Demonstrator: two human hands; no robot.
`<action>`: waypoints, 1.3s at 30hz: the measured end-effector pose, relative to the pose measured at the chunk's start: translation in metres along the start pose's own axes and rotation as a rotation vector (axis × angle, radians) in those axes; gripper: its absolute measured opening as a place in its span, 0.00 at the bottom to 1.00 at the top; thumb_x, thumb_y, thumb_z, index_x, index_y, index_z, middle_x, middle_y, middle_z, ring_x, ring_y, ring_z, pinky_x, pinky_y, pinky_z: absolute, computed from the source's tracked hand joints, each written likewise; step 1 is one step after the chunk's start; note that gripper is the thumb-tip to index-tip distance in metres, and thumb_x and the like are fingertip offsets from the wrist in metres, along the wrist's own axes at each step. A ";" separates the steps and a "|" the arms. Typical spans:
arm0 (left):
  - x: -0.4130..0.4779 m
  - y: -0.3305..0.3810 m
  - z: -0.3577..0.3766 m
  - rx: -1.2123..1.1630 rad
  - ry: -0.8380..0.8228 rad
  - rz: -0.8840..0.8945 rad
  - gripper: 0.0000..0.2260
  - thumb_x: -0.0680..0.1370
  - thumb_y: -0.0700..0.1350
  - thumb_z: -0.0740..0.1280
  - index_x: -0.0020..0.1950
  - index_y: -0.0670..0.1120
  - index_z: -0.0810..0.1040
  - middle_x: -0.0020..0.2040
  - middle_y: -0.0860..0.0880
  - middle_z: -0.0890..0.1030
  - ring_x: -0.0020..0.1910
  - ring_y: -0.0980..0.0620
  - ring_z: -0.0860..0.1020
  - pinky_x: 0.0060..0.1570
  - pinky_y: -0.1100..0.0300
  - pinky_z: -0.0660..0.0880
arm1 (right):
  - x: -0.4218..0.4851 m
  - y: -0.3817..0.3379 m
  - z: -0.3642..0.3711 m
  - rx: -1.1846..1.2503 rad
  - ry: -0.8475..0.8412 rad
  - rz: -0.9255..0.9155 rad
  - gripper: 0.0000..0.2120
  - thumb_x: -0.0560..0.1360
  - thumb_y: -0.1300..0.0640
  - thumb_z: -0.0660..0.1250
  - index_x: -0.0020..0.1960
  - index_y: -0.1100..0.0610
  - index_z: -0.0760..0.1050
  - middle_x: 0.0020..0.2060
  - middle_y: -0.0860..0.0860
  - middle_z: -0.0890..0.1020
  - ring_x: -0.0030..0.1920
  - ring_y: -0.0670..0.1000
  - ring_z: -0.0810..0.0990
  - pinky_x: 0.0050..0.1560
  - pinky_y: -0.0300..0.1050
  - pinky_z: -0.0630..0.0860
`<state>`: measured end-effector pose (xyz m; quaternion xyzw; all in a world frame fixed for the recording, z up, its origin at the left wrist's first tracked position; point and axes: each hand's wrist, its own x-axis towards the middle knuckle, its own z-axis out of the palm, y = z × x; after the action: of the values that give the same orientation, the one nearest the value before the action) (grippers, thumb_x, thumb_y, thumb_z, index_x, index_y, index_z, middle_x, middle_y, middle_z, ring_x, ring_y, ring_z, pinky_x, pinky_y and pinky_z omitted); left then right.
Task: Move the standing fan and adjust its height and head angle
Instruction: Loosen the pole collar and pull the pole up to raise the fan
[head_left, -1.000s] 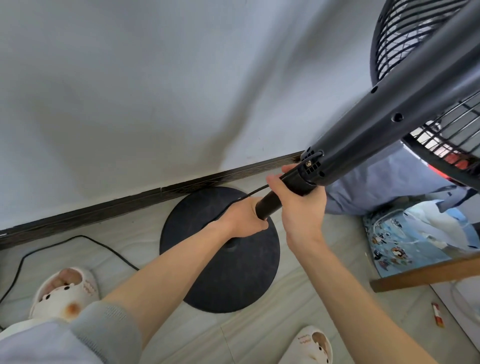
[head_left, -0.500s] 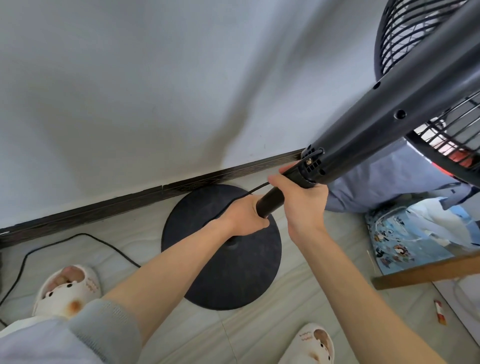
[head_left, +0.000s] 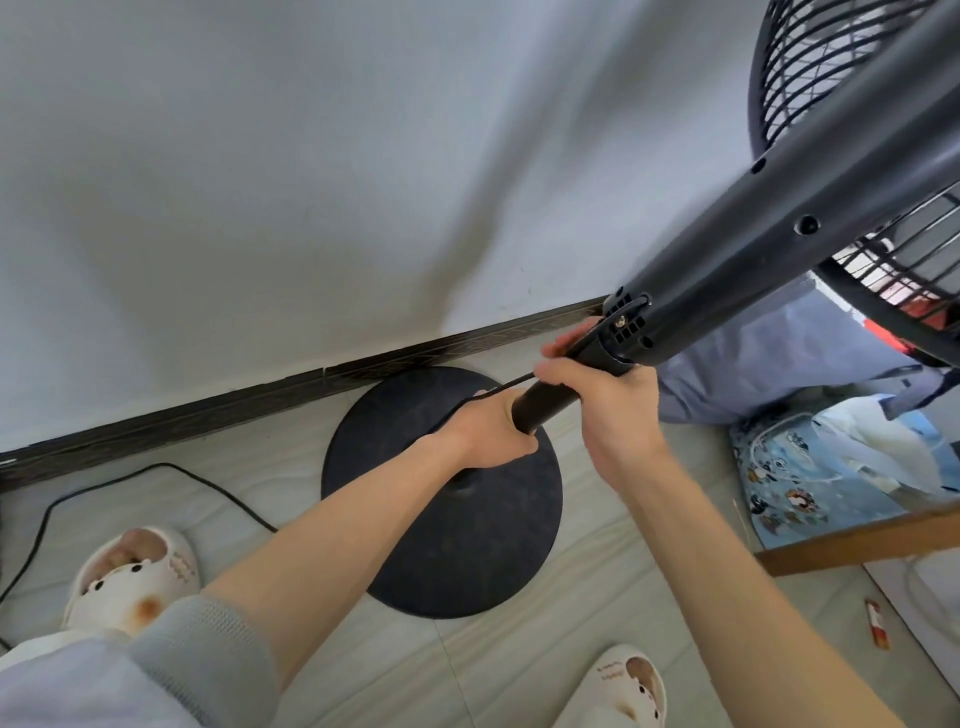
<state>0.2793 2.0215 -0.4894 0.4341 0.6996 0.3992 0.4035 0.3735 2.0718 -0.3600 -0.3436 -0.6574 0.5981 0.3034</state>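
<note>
Standing fan, black plastic (head_left: 769, 223), stands over its round black base (head_left: 467, 545). Right hand (head_left: 618, 410) curls round the height collar (head_left: 602, 358) above base; left hand (head_left: 488, 431) grips thin black pole (head_left: 540, 408) lower, probably bracing against the twist. Dark skirting board (head_left: 260, 400) just behind base.

At 2 o'clock the fan's grille (head_left: 795, 62) is cut off by the top and right edges. The left hand (head_left: 488, 431) hides the lower stretch of the pole (head_left: 545, 405) above the base (head_left: 467, 545). At 4 o'clock an orange thing (head_left: 874, 629) is too small to name.
</note>
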 end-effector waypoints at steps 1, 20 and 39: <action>0.000 -0.001 0.000 0.000 0.008 -0.010 0.08 0.65 0.49 0.68 0.36 0.63 0.72 0.31 0.56 0.78 0.31 0.57 0.77 0.32 0.59 0.71 | 0.004 -0.005 -0.008 -0.019 -0.150 0.018 0.16 0.62 0.70 0.73 0.37 0.49 0.81 0.39 0.50 0.83 0.46 0.51 0.80 0.47 0.44 0.78; 0.004 -0.004 0.003 0.029 -0.001 -0.008 0.05 0.65 0.48 0.67 0.36 0.55 0.72 0.27 0.55 0.75 0.26 0.56 0.73 0.32 0.55 0.71 | 0.000 -0.011 -0.011 -0.025 -0.097 0.064 0.16 0.61 0.68 0.76 0.39 0.47 0.81 0.44 0.49 0.86 0.51 0.51 0.84 0.51 0.44 0.81; 0.001 0.000 -0.001 0.005 -0.011 -0.002 0.08 0.65 0.47 0.69 0.33 0.57 0.71 0.28 0.55 0.76 0.27 0.57 0.74 0.32 0.54 0.74 | 0.000 -0.009 0.000 0.013 -0.013 -0.036 0.14 0.67 0.71 0.75 0.38 0.52 0.80 0.37 0.50 0.84 0.44 0.48 0.85 0.48 0.42 0.80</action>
<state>0.2777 2.0218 -0.4891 0.4365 0.6989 0.3945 0.4067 0.3725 2.0709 -0.3507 -0.3256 -0.6617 0.5989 0.3121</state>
